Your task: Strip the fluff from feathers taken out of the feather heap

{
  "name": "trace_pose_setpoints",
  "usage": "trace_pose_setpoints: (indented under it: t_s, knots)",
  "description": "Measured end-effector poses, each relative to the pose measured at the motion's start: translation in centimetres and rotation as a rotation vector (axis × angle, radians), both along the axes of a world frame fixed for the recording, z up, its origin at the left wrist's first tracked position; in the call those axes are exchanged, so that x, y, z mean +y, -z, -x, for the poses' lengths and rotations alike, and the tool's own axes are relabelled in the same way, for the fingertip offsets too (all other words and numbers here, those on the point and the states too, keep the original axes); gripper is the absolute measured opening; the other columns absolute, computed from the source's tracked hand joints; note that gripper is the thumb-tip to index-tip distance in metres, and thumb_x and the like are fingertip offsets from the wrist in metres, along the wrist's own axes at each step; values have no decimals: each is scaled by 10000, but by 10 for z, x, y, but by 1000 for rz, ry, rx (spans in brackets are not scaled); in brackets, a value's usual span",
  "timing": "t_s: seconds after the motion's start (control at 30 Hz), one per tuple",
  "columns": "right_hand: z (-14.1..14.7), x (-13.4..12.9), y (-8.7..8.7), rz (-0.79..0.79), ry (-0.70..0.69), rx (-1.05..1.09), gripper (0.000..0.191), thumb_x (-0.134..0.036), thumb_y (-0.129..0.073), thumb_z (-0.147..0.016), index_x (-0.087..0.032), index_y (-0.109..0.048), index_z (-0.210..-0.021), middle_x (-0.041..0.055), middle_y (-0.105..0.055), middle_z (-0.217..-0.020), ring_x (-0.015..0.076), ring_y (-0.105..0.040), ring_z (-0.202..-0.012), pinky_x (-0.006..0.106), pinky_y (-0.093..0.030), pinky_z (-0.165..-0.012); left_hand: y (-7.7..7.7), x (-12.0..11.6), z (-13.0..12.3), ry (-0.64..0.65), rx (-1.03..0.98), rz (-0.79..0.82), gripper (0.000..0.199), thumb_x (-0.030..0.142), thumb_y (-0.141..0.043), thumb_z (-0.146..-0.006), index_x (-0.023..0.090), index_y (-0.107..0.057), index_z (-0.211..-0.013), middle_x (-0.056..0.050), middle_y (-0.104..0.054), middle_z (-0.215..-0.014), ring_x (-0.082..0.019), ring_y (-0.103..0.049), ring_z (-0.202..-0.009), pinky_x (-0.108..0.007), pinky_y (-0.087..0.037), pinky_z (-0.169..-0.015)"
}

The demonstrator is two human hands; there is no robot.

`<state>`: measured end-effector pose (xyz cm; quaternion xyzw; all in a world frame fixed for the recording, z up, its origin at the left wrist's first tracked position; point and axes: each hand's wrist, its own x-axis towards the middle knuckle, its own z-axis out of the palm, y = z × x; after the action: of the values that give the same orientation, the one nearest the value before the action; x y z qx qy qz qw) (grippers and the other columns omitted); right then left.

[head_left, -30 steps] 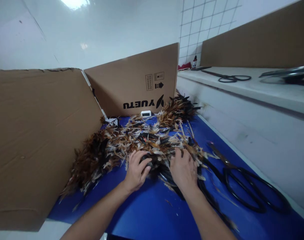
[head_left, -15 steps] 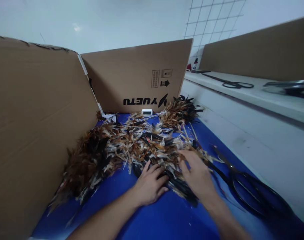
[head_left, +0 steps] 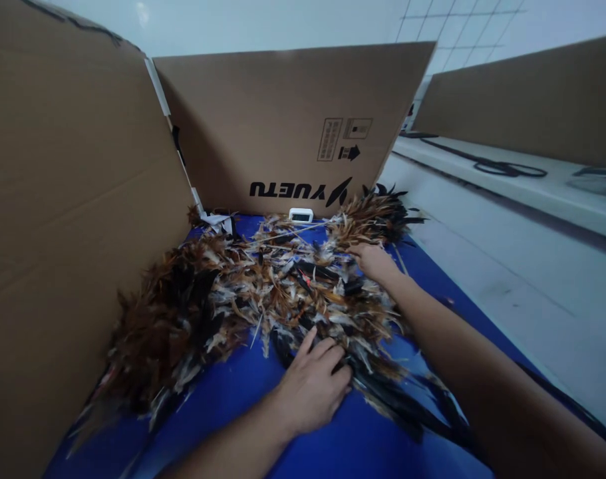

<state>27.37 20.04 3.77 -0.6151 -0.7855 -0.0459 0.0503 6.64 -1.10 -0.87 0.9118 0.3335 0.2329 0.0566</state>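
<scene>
My left hand (head_left: pixel 318 382) lies with its fingers spread on dark feathers at the near edge of a loose layer of brown, white and black feathers (head_left: pixel 283 293). Farther back, my right hand (head_left: pixel 376 263) reaches to the right rear of this layer, just before a bundle of brown-black feathers (head_left: pixel 367 216). Its index finger points left and the other fingers are tucked together; whatever they may hold is hidden. Long black feathers (head_left: pixel 397 402) trail to the right of my left hand. Behind my right forearm, most of the large scissors (head_left: pixel 565 399) is hidden; part of a black handle shows.
Cardboard panels stand at the left (head_left: pixel 73 219) and back (head_left: pixel 263 120) of the blue surface (head_left: pixel 233 412). A small white display (head_left: pixel 301 215) sits by the back panel. Brown feathers (head_left: pixel 153 332) heap along the left panel. Another pair of scissors (head_left: pixel 507 167) rests on the right ledge.
My right hand has moved away from me, from the right of the feather layer to its rear. My left hand stays on the dark feathers. The view has shifted slightly.
</scene>
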Motion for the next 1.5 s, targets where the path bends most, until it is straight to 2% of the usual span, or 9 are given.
trace_pose_setpoints:
  t_s: [0.17, 0.33, 0.73, 0.83, 0.97, 1.07, 1.3, 1.4, 1.5]
  knots:
    - [-1, 16, 15, 52, 34, -97, 369, -150, -429, -857, -244, -580, -1179, 108, -662, -1054, 186, -612, -933, 289, -417, -786, 3, 1, -1, -9, 17, 0, 178, 237, -461, -859, 178, -567, -988, -82, -572, -1090, -210, -448, -1164, -478, -163, -1113]
    - [-2, 21, 20, 70, 34, -139, 271, -233, -438, -870, -175, -667, -1003, 144, -673, -983, 211, -621, -903, 298, -419, -753, 2, 1, -1, -18, 23, 16, 163, 242, -466, -855, 180, -563, -971, -76, -572, -1079, -204, -453, -1156, -472, -160, -1118]
    - [-10, 6, 1, -55, 42, 92, 295, -288, -436, -854, -174, -698, -929, 90, -702, -931, 189, -634, -879, 253, -432, -764, 2, 1, -1, -26, -17, 12, 194, 263, -423, -882, 178, -574, -970, -80, -573, -1084, -199, -454, -1163, -469, -176, -1116]
    - [-12, -5, -7, -49, 42, 186, 307, -301, -433, -850, -164, -693, -939, 49, -716, -837, 149, -653, -726, 215, -453, -682, 1, 1, -1, -32, -35, 13, 190, 257, -437, -876, 177, -580, -972, -80, -570, -1093, -202, -444, -1175, -471, -182, -1114]
    - [-17, -29, -17, 22, 71, 473, 312, -360, -475, -805, -157, -697, -886, 1, -682, -610, 118, -588, -472, 207, -439, -512, 1, 1, -1, -51, -92, -18, 190, 257, -455, -865, 186, -593, -974, -82, -571, -1094, -225, -421, -1198, -507, -194, -1100]
    - [-22, -55, -24, -4, 38, 554, 281, -354, -517, -766, -162, -712, -831, -14, -631, -500, 129, -576, -474, 217, -426, -513, 0, 2, -1, -88, -141, -46, 201, 247, -447, -866, 187, -602, -979, -82, -572, -1100, -238, -423, -1188, -530, -184, -1094]
    - [-18, -144, -41, -90, -117, 456, 194, -259, -518, -787, -196, -701, -805, 14, -720, -811, 150, -649, -707, 223, -465, -667, -3, 2, 2, -109, -315, -49, 178, 193, -464, -855, 187, -630, -919, -69, -632, -888, -200, -542, -931, -434, -383, -909]
    - [-6, -183, -36, -109, -249, 443, 179, -228, -506, -820, -199, -682, -830, 24, -713, -808, 148, -650, -728, 233, -473, -680, -5, -2, 3, -128, -514, 49, 188, 191, -453, -864, 172, -626, -936, -73, -647, -850, -183, -564, -849, -368, -429, -817]
    - [7, -213, -25, -163, -323, 404, 180, -200, -486, -847, -200, -666, -832, 27, -694, -782, 140, -639, -705, 232, -468, -650, -6, -7, 2, -154, -723, 361, 222, 269, -430, -888, 170, -618, -950, -58, -655, -797, -139, -581, -688, -281, -465, -667]
